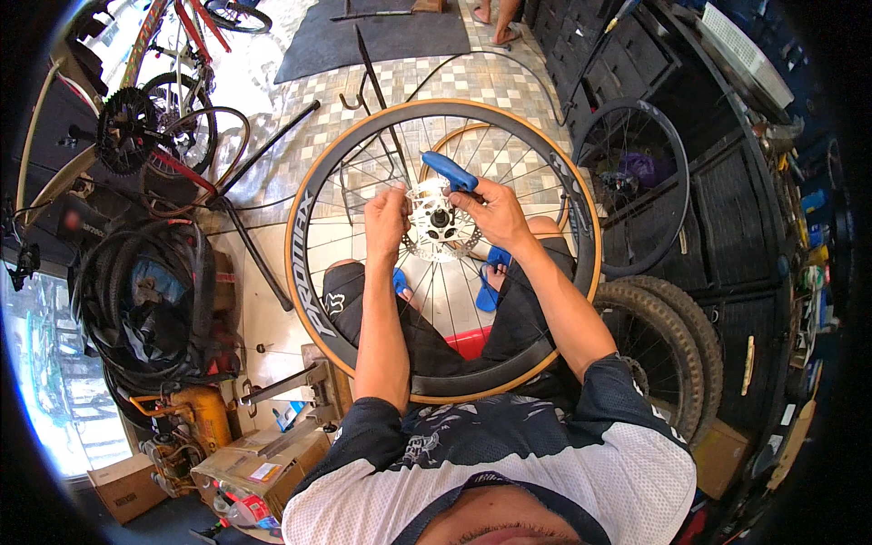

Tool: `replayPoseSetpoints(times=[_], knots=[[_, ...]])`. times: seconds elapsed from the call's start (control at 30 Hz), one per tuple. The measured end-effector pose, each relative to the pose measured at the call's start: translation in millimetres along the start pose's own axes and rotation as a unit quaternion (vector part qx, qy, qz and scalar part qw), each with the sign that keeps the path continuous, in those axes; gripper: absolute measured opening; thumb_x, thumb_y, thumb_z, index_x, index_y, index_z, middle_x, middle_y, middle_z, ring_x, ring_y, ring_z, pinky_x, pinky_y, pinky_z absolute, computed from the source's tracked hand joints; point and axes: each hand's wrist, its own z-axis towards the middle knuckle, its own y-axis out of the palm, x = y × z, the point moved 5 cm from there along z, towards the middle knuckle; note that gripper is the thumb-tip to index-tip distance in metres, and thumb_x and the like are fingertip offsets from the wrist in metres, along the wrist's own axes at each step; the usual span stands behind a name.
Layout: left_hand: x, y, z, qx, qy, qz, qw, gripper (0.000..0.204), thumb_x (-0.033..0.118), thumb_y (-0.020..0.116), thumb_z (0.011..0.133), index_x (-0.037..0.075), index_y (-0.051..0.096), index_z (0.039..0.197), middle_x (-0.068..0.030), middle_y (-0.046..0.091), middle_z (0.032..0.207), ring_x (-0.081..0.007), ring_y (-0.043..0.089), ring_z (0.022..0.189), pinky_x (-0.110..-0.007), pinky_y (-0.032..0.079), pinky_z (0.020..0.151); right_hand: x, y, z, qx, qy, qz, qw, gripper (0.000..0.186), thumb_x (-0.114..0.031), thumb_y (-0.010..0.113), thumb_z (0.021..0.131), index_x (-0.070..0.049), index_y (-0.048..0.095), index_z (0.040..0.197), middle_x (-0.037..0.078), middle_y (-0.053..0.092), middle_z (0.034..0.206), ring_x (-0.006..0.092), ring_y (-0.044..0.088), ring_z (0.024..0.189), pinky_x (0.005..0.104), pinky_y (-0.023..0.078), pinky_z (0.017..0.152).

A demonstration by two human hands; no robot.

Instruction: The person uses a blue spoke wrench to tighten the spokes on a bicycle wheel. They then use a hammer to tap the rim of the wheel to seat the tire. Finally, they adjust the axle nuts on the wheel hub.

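A bicycle wheel (313, 200) with a dark rim and tan-edged tyre lies across my lap, its spokes running in to the hub (440, 218). Over the hub sits a silver disc brake rotor (420, 238). My right hand (498, 213) is closed around a tool with a blue handle (449, 170), just above the rotor's right side; the tool's working end is hidden. On the rotor's left edge, my left hand (387, 218) is closed with its fingertips pinched together. Whatever they hold is too small to make out.
Another wheel (679, 163) and knobby tyres (695, 318) lean by the dark drawers on the right. A bike stand (254, 241), coiled tyres (95, 300) and a cardboard box (259, 472) are at left. Someone's feet (502, 36) show at the far end.
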Motion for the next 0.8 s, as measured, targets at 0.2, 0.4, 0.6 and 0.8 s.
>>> replayPoseSetpoints(times=[0.2, 0.4, 0.6, 0.8], knots=[[23, 31, -19, -0.083, 0.079, 0.27, 0.956, 0.02, 0.016, 0.077, 0.093, -0.002, 0.074, 0.1, 0.005, 0.049, 0.063, -0.0052, 0.042, 0.06, -0.027, 0.033, 0.053, -14, 0, -3, -0.047, -0.067, -0.005, 0.997, 0.02, -0.018, 0.076, 0.094, -0.003, 0.078, 0.106, 0.011, 0.076, 0.096, 0.0201, 0.071, 0.082, 0.0336, 0.052, 0.072], [19, 35, -25, -0.133, 0.046, 0.307, 0.941, 0.024, 0.013, 0.073, 0.091, -0.004, 0.074, 0.108, 0.0002, 0.052, 0.063, -0.0075, 0.044, 0.06, -0.031, 0.036, 0.053, -26, 2, -4, -0.012, -0.061, -0.029, 0.998, 0.019, -0.016, 0.074, 0.093, -0.002, 0.076, 0.106, 0.011, 0.074, 0.096, 0.0229, 0.07, 0.084, 0.0343, 0.052, 0.072], [1, 43, -21, -0.117, 0.084, 0.335, 0.931, 0.023, 0.016, 0.073, 0.092, -0.004, 0.074, 0.104, 0.0006, 0.054, 0.065, -0.0078, 0.045, 0.061, -0.03, 0.037, 0.055, -18, -1, 1, -0.042, -0.073, -0.048, 0.995, 0.025, -0.023, 0.076, 0.093, 0.001, 0.074, 0.103, 0.014, 0.072, 0.099, 0.0318, 0.065, 0.092, 0.0403, 0.051, 0.081], [-5, 48, -17, -0.028, 0.118, 0.351, 0.929, 0.027, 0.015, 0.076, 0.086, 0.0, 0.073, 0.108, -0.0165, 0.065, 0.072, -0.0243, 0.062, 0.064, -0.04, 0.048, 0.061, -10, 6, 2, -0.008, -0.137, -0.059, 0.989, 0.036, -0.03, 0.081, 0.09, 0.003, 0.071, 0.102, 0.013, 0.071, 0.09, 0.0285, 0.064, 0.085, 0.039, 0.051, 0.078]])
